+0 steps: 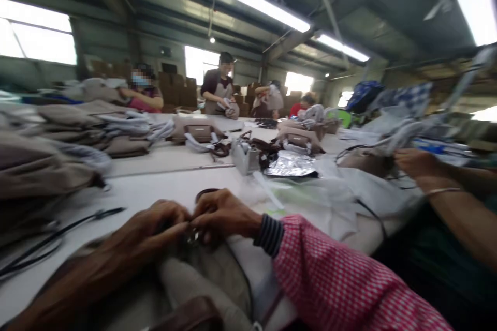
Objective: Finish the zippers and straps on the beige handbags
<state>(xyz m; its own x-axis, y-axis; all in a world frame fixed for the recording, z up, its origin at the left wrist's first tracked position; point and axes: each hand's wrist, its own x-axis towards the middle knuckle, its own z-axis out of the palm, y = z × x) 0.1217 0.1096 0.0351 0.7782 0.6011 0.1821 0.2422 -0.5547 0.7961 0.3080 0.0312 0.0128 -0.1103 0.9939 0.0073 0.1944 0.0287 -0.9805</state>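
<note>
In the lower middle, my left hand [165, 220] and my right hand [223, 212] meet with fingers pinched together. Between and just under the fingertips shows a small shiny metal fitting [193, 238]; its exact shape is blurred. A dark strap [205, 192] loops up behind my right hand and seems to run into its grip. Under both hands lies a taupe fabric bag [205, 274] with dark edging. A brown handle [190, 315] crosses the bag's near side. What my left fingers grip is mostly hidden.
Taupe bags [50, 160] are piled at left, beside a black cord [58, 235]. Ahead are a grey box [245, 158], silver foil [291, 164] and clear plastic sheets [310, 194]. A co-worker's arm [446, 181] handles a bag at right. Several people work across the table [155, 189].
</note>
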